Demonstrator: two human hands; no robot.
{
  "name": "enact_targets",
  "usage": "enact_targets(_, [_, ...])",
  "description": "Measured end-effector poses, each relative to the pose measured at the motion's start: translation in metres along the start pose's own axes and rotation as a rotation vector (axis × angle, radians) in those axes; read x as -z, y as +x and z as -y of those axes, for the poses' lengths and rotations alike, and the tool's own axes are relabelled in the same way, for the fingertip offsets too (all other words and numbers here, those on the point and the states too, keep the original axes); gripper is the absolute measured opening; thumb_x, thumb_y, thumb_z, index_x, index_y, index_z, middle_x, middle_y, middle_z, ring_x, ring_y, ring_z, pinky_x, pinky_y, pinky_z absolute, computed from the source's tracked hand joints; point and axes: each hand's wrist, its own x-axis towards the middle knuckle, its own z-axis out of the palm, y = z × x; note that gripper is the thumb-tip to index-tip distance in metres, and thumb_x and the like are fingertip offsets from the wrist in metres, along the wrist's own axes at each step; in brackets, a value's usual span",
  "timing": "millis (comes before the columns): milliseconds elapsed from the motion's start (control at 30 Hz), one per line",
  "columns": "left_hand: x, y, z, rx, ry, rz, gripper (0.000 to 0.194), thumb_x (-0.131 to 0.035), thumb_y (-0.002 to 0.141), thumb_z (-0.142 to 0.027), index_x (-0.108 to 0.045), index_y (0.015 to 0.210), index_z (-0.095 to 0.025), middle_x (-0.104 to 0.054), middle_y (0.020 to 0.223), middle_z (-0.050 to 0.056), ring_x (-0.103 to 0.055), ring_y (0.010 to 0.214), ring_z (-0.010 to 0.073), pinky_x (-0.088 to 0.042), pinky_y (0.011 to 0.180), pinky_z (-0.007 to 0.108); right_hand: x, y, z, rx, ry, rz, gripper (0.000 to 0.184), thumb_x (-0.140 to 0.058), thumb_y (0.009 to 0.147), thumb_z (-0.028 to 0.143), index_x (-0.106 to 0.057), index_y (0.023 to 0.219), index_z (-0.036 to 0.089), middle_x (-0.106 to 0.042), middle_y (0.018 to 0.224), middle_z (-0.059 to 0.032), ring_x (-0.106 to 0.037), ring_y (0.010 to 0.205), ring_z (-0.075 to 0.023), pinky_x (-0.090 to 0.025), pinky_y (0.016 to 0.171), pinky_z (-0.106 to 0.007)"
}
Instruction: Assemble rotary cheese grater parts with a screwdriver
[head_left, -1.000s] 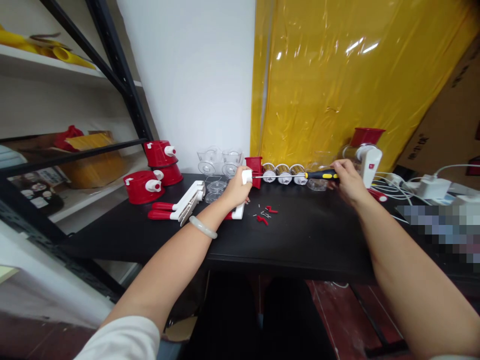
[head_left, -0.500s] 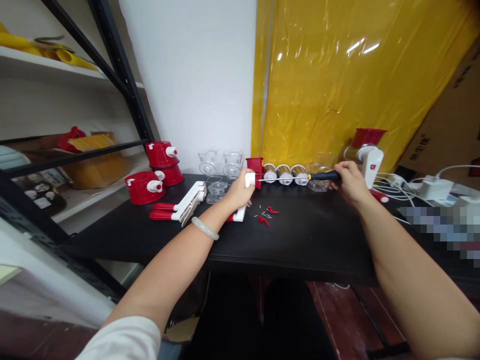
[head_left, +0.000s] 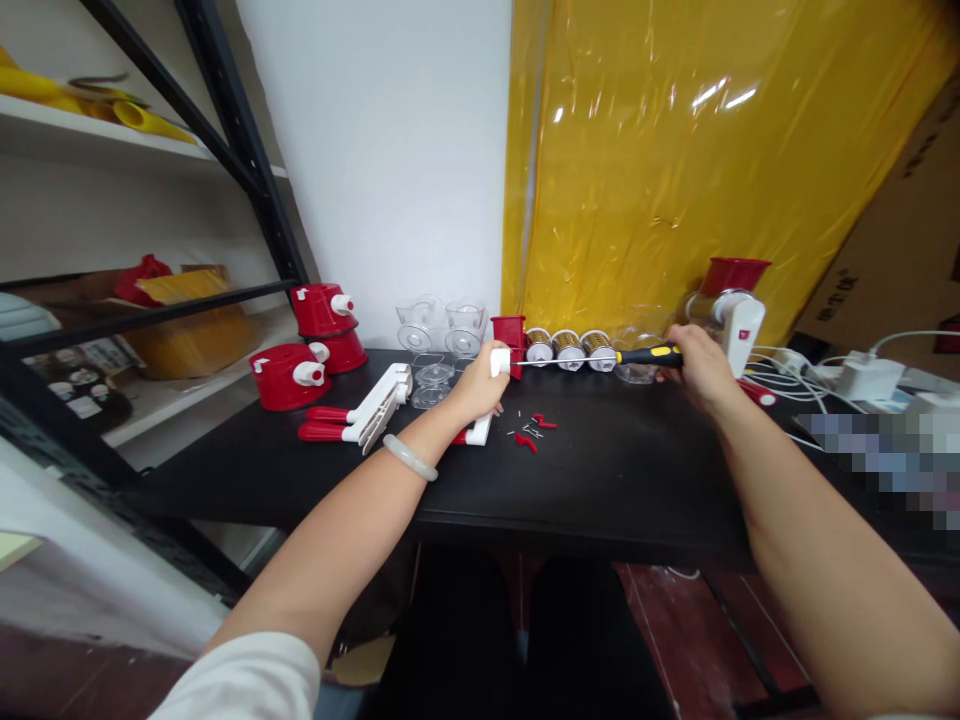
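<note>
My left hand (head_left: 478, 385) is closed around a white plastic part (head_left: 500, 362); most of it is hidden by the fingers. Below the hand, white plastic with a red end (head_left: 480, 432) shows, but I cannot tell if it belongs to the same piece. My right hand (head_left: 701, 365) grips the black and yellow handle of a screwdriver (head_left: 649, 355). Its long shaft lies level, pointing left, with the tip at the white part. Small screws (head_left: 533, 432) and two small red plastic pieces (head_left: 527, 442) lie on the black table (head_left: 600, 470) just right of my left hand.
White parts with red handles (head_left: 360, 415) lie left of my hands. Red housings (head_left: 289, 375) stand farther left. Clear plastic parts (head_left: 433, 380) and metal grater drums (head_left: 568, 350) line the back. An assembled red-and-white grater (head_left: 742, 310) stands right, near white cables (head_left: 802, 370).
The screwdriver's handle has turned about its length, and more of its yellow patches face me. Both hands stay in nearly the same place.
</note>
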Motion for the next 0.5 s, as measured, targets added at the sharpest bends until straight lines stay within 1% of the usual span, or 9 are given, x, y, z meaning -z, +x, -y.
enact_targets(33, [0.0001,0.0005,0.0004,0.000,-0.005,-0.004,0.050,-0.049,0.080,-0.015,-0.039,0.127,-0.028,-0.056,0.075,-0.002,-0.056,0.041,0.0125,-0.047,0.040,0.024,-0.0010,0.0000,-0.0008,-0.016,-0.021,-0.032,0.037,-0.073,0.069,0.055,-0.051,0.068,0.026,-0.040,0.048,0.0063,-0.035,0.034,-0.0091,-0.039,0.031,-0.027])
enact_targets(100, [-0.0001,0.0016,0.0013,0.000,-0.024,-0.011,0.049,-0.048,0.081,-0.015,-0.039,0.127,-0.028,-0.055,0.074,-0.002,-0.056,0.041,0.0128,-0.047,0.040,0.024,-0.0032,-0.0012,-0.0003,-0.054,0.016,-0.090,0.035,-0.079,0.064,0.046,-0.051,0.071,0.027,-0.045,0.052,0.0062,-0.039,0.036,-0.0095,-0.041,0.033,-0.028])
enact_targets(200, [-0.0011,0.0033,0.0022,0.013,-0.064,-0.010,0.052,-0.047,0.080,-0.015,-0.037,0.130,-0.027,-0.053,0.070,-0.003,-0.055,0.041,0.0133,-0.048,0.041,0.025,-0.0050,-0.0043,0.0033,-0.046,0.150,-0.038,0.033,-0.079,0.062,0.036,-0.050,0.075,0.029,-0.053,0.065,0.0039,-0.051,0.050,-0.0134,-0.046,0.039,-0.028])
enact_targets(300, [-0.0020,0.0042,0.0023,0.027,-0.089,0.005,0.055,-0.047,0.079,-0.014,-0.035,0.130,-0.028,-0.053,0.070,-0.004,-0.055,0.041,0.0129,-0.049,0.042,0.025,-0.0043,-0.0076,0.0071,-0.010,0.221,0.027,0.030,-0.076,0.061,0.028,-0.050,0.076,0.029,-0.057,0.075,0.0025,-0.056,0.063,-0.0155,-0.050,0.045,-0.028])
enact_targets(367, [-0.0021,0.0043,0.0022,0.026,-0.099,0.008,0.055,-0.047,0.078,-0.013,-0.035,0.131,-0.027,-0.052,0.070,-0.004,-0.055,0.040,0.0131,-0.049,0.042,0.026,-0.0032,-0.0091,0.0086,-0.008,0.230,0.060,0.029,-0.075,0.060,0.026,-0.051,0.076,0.029,-0.058,0.078,0.0019,-0.056,0.066,-0.0159,-0.050,0.046,-0.029])
enact_targets(433, [-0.0019,0.0044,0.0022,0.021,-0.111,0.002,0.055,-0.046,0.078,-0.013,-0.035,0.130,-0.027,-0.052,0.069,-0.004,-0.055,0.039,0.0133,-0.049,0.040,0.026,-0.0021,-0.0092,0.0087,-0.010,0.223,0.077,0.029,-0.075,0.061,0.028,-0.051,0.077,0.029,-0.059,0.078,0.0014,-0.057,0.065,-0.0162,-0.051,0.047,-0.030])
enact_targets(500, [-0.0017,0.0045,0.0025,0.020,-0.121,-0.001,0.055,-0.046,0.078,-0.014,-0.035,0.130,-0.027,-0.051,0.069,-0.004,-0.055,0.039,0.0137,-0.048,0.040,0.026,-0.0011,-0.0077,0.0067,-0.018,0.209,0.066,0.026,-0.073,0.067,0.039,-0.052,0.075,0.028,-0.059,0.073,0.0010,-0.056,0.060,-0.0159,-0.050,0.045,-0.030])
